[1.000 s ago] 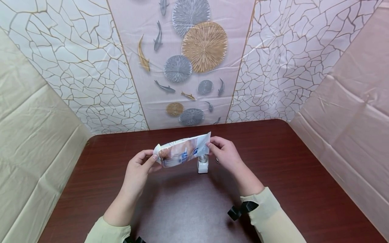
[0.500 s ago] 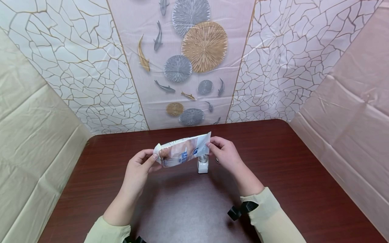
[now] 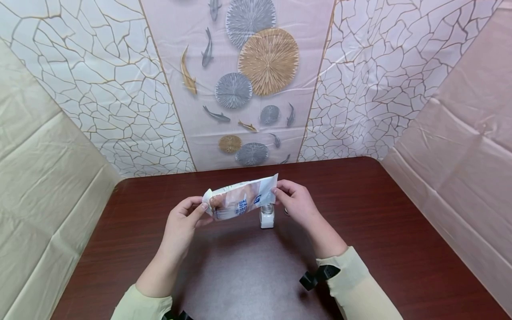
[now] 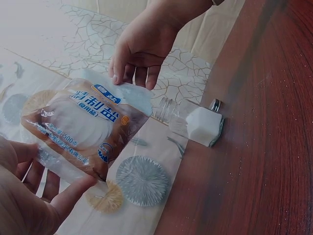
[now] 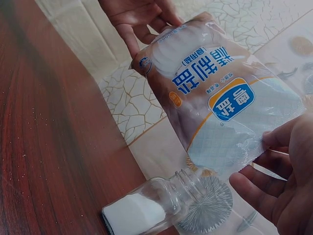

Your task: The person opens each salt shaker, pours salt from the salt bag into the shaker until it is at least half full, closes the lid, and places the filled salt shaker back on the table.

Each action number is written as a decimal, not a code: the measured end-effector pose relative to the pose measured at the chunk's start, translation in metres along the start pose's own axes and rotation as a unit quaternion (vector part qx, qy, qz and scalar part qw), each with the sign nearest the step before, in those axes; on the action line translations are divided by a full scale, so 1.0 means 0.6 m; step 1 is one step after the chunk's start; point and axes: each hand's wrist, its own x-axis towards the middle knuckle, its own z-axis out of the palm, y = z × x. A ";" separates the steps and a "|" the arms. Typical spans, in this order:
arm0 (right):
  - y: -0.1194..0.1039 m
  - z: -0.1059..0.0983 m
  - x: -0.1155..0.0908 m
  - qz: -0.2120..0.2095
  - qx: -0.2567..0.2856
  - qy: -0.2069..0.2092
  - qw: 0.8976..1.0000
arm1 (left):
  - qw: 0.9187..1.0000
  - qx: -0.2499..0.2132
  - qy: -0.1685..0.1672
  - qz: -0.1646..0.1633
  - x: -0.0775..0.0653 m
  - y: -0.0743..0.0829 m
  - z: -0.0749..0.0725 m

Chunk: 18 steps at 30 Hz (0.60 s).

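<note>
A plastic bag of salt [image 3: 236,200], printed with blue lettering, is held up in the air between both hands, its right end higher than its left. The left hand [image 3: 182,222] pinches the lower left end, thumb on the near face. At the opposite end, the right hand [image 3: 298,200] pinches the pale corner between thumb and fingers. Just below that end stands an uncapped square glass jar [image 5: 146,208], well filled with white salt; its threaded neck overlaps the bag's edge in the head view. Beside the jar lies a small metal lid [image 4: 215,105].
The dark red wooden table [image 3: 352,209] carries the jar. Fine white grains dot its surface in the wrist views. A patterned backdrop [image 3: 244,84] rises behind the table, with beige cloth walls [image 3: 452,146] at both sides.
</note>
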 end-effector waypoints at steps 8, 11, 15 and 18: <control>-0.003 -0.002 -0.001 0.008 -0.002 0.000 1.000 | 1.000 0.002 0.001 -0.003 -0.003 0.004 0.002; -0.004 -0.002 -0.001 0.008 -0.001 -0.002 1.000 | 1.000 0.002 0.000 -0.001 -0.003 0.004 0.002; -0.005 -0.003 -0.001 0.009 0.003 -0.004 1.000 | 1.000 0.004 0.002 0.002 -0.004 0.003 0.001; -0.005 -0.003 -0.001 0.009 0.004 -0.005 1.000 | 1.000 0.004 0.004 0.000 -0.004 0.002 0.001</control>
